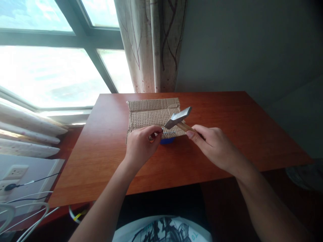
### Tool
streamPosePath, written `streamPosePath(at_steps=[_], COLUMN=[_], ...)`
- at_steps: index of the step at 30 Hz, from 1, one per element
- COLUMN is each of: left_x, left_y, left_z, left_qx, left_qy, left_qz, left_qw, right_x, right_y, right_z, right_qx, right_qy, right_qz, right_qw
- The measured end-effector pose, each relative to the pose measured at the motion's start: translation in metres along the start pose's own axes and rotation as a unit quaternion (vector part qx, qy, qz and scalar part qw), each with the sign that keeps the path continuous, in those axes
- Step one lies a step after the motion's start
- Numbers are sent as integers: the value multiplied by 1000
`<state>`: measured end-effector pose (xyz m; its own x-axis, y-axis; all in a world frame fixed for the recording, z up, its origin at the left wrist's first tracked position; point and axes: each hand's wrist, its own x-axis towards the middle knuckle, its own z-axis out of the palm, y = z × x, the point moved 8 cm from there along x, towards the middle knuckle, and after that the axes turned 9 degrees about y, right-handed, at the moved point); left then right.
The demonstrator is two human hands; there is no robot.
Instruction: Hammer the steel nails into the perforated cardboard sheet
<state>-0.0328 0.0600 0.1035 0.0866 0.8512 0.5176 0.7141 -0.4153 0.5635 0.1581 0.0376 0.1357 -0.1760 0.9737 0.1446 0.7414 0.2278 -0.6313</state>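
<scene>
A flat piece of cardboard full of small holes lies on the red-brown wooden table. My right hand is closed round the wooden handle of a hammer, whose metal head hangs just above the cardboard's near edge. My left hand pinches a small nail at that near edge, next to a row of nails standing in the cardboard. A blue object, partly hidden, sits under that edge between my hands.
A window and a patterned curtain stand behind the table. A power strip with white and black cables lies at the lower left. A grey wall runs along the right.
</scene>
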Motion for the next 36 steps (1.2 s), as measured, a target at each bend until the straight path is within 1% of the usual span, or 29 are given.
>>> streamPosePath(at_steps=[6, 8, 12, 15, 21, 27, 33, 36], left_x=[0, 0, 0, 0, -1, -1, -1, -1], left_y=[0, 0, -1, -1, -1, -2, -1, -3], left_z=[-1, -1, -1, -1, -1, 0, 0, 1], left_qx=[-8, -7, 10, 8, -7, -3, -7, -4], left_qy=[4, 4, 7, 6, 11, 8, 5, -1], left_qz=[2, 4, 3, 2, 3, 9, 5, 3], left_qw=[1000, 1000, 1000, 1000, 1000, 1000, 1000, 1000], right_x=[1, 1, 2, 3, 3, 5, 3, 4], right_y=[-17, -20, -17, -16, -24, -20, -25, -22], right_z=[-7, -6, 1, 1, -6, 0, -5, -1], right_qx=[23, 24, -20, -42, -18, -57, -23, -35], right_qy=[20, 17, -13, -13, 15, -12, 14, 2], right_qz=[-31, -34, -18, -17, -36, -22, -33, -23], right_qw=[999, 999, 1000, 999, 999, 998, 999, 999])
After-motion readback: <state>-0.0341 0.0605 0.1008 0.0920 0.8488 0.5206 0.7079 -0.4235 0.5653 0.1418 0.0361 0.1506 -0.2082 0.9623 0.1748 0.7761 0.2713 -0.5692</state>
